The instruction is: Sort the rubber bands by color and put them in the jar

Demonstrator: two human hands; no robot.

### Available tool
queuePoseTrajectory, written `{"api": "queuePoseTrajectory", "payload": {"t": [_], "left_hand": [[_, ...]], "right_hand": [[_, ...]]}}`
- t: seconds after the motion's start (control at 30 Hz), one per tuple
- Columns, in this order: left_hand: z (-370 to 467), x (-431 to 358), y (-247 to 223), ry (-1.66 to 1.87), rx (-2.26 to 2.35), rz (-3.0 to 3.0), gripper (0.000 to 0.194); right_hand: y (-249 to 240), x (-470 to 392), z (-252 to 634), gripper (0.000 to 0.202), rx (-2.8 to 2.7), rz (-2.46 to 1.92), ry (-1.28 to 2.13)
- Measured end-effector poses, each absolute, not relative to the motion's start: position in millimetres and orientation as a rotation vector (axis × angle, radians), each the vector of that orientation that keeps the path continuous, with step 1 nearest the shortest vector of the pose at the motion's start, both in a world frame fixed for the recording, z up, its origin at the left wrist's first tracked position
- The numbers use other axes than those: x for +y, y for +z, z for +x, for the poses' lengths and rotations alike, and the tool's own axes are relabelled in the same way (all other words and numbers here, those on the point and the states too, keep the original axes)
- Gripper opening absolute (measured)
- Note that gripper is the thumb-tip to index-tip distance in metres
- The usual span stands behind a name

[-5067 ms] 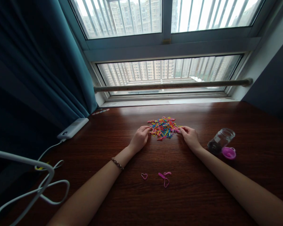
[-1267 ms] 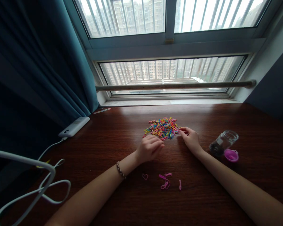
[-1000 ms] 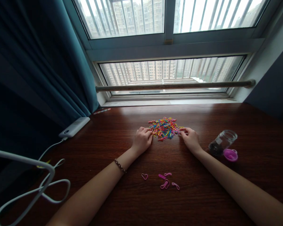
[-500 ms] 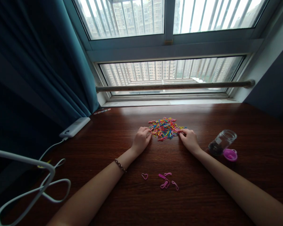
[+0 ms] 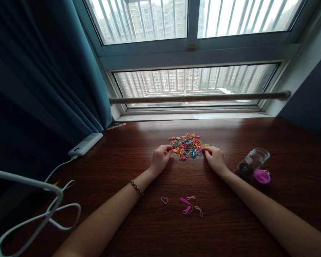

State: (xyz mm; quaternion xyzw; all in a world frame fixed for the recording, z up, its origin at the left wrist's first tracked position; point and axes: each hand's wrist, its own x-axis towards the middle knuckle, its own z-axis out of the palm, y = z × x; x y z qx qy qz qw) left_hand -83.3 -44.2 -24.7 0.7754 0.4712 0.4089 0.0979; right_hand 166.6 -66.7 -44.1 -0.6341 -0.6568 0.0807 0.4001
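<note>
A heap of small multicoloured bands (image 5: pixel 187 146) lies on the dark wooden table (image 5: pixel 139 139). At the heap's left edge, my left hand (image 5: pixel 161 157) has its fingers drawn together; what they hold, if anything, is too small to name. My right hand (image 5: pixel 214 159) touches the right edge with fingertips pinched on something I cannot make out. Nearer to me, several pink bands (image 5: pixel 187 209) lie in a loose group, and a pink heart-shaped band (image 5: pixel 164 200) sits to their left.
Right of my right hand, a clear jar (image 5: pixel 250 163) with dark contents leans beside a pink lid (image 5: pixel 262 176). A white device (image 5: pixel 86 144) with a cable lies by the blue curtain (image 5: pixel 91 89). White tubing (image 5: pixel 29 183) loops at the left.
The fingers of my left hand have shifted slightly at the heap's left edge. My right hand has hardly moved. The whole view has shifted a little.
</note>
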Motion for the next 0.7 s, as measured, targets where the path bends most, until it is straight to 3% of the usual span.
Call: {"api": "queuePoseTrajectory", "payload": {"t": [0.43, 0.7], "left_hand": [[-86.7, -38.6, -29.3, 1.241, 1.395, 2.147, 0.013], [-86.3, -37.6, -30.7, 1.251, 1.377, 2.122, 0.014]], "right_hand": [[-35.5, -71.0, 166.4, 0.023, -1.257, -1.497, 0.487], [-39.1, -71.7, 162.7, 0.02, -1.528, -1.55, 0.345]]}}
